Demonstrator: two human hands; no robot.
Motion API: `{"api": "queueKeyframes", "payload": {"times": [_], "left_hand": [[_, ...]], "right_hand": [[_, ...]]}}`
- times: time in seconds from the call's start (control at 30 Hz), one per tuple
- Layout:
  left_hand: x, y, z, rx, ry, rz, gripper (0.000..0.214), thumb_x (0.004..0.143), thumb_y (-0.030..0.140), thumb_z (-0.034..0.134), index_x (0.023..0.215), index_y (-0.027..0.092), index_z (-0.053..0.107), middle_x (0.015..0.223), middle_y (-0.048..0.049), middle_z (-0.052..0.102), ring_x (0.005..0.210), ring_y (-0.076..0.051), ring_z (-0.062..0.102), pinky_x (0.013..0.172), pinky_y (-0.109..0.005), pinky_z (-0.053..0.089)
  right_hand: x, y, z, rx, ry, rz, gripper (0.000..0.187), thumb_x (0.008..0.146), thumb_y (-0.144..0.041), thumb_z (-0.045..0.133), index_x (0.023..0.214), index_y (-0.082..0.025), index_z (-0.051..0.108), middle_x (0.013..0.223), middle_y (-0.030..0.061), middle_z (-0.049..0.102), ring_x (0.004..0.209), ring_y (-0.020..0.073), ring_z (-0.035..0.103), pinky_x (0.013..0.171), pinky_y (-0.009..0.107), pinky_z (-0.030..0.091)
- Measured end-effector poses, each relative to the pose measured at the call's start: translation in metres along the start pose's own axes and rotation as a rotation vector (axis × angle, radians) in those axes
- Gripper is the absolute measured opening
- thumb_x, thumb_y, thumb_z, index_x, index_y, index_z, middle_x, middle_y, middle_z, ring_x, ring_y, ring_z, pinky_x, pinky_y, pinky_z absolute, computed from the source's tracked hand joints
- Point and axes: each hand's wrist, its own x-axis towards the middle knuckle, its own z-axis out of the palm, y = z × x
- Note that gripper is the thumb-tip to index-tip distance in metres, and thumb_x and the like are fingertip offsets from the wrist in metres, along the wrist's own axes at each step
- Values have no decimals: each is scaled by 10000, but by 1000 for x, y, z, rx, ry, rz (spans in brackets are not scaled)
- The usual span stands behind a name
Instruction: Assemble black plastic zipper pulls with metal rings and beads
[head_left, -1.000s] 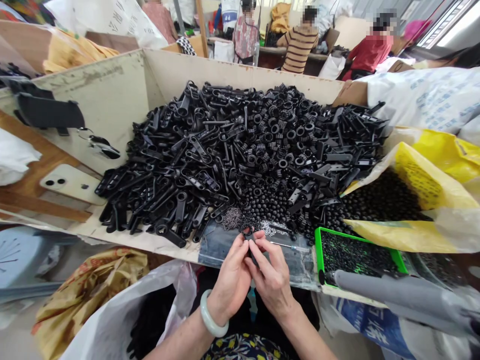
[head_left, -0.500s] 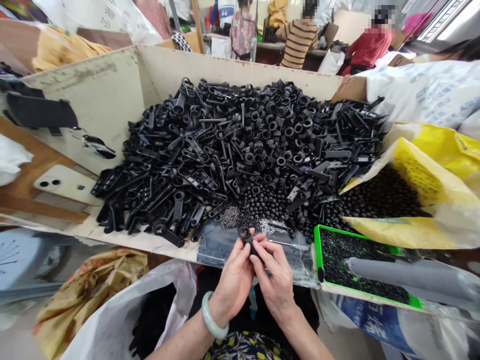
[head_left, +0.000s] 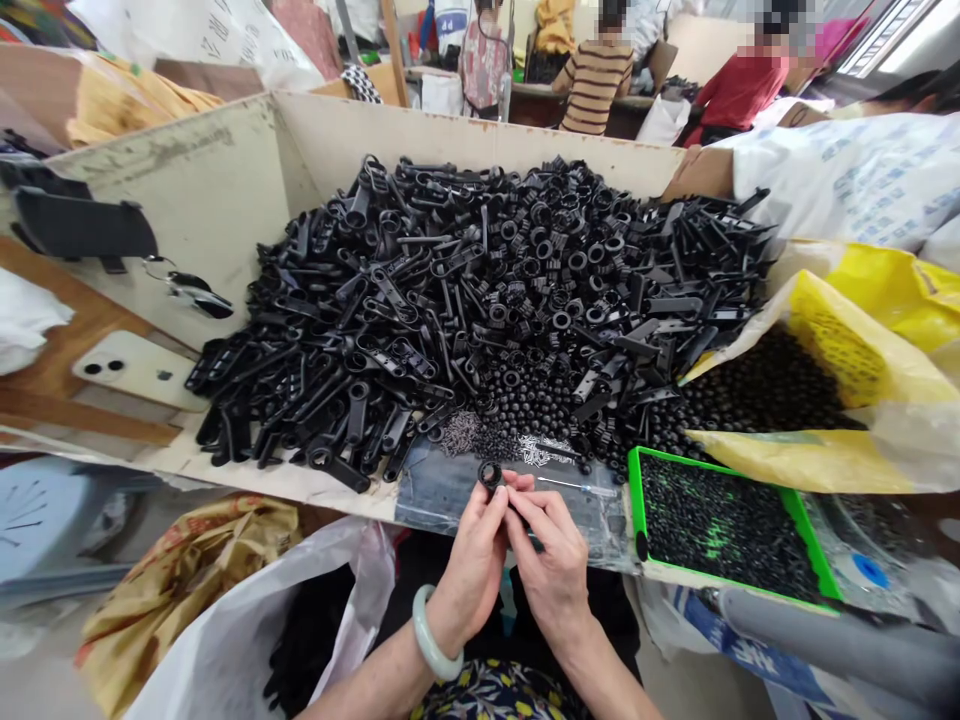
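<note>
My left hand (head_left: 474, 560), with a pale green bangle (head_left: 435, 630) on its wrist, is closed around a black plastic part with a ring-shaped end (head_left: 490, 474). The ring points away from me and up; the rest of the part is mostly covered by fingers. My right hand (head_left: 553, 560) meets it from the other side, its thumb and fingertips pinched on the part's near end. Just beyond the hands lie a pile of small metal pins (head_left: 544, 450), a heap of tiny springs or similar bits (head_left: 460, 434) and a thin screwdriver (head_left: 577, 487).
A big heap of black plastic levers and rings (head_left: 450, 280) fills the walled bench. Right of my hands are a green tray (head_left: 637, 500) of small black bits, a yellow-white sack (head_left: 885, 400) and a grey tube (head_left: 825, 640). A phone (head_left: 135, 370) lies left. People sit further back.
The black part has tilted in my fingers, so its ring end shows more clearly. The grey tube has moved down and right, off the green tray. Both hands keep their grip.
</note>
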Motion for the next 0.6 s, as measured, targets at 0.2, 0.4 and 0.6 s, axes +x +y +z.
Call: {"api": "queueKeyframes", "payload": {"times": [0.2,0.4,0.6], "left_hand": [[5,-2,-4,-43,66,23,310,884,382,800,1117,190,730,1233,-102,756,1288,-273,643,1163,-410,445],[6,4,-3,-74,139,35,297,824,374,854,992,167,722,1051,-82,787,1138,-255,720,1083,-383,511],[1,24,-2,50,96,65,339,875,455,797,1031,170,701,1046,-99,798,1115,-277,736,1034,-421,543]], "right_hand": [[-2,-9,-1,-252,-49,-71,338,1040,-182,562,1333,-276,703,1211,93,719,1084,263,647,900,443,568],[-5,-7,1,-157,-115,-55,436,1047,-143,523,1443,-288,633,1105,102,652,1009,232,607,832,386,576],[-5,-8,-11,100,-113,56,386,1042,-178,540,1384,-316,654,1189,75,604,1106,209,620,978,378,563]]}}
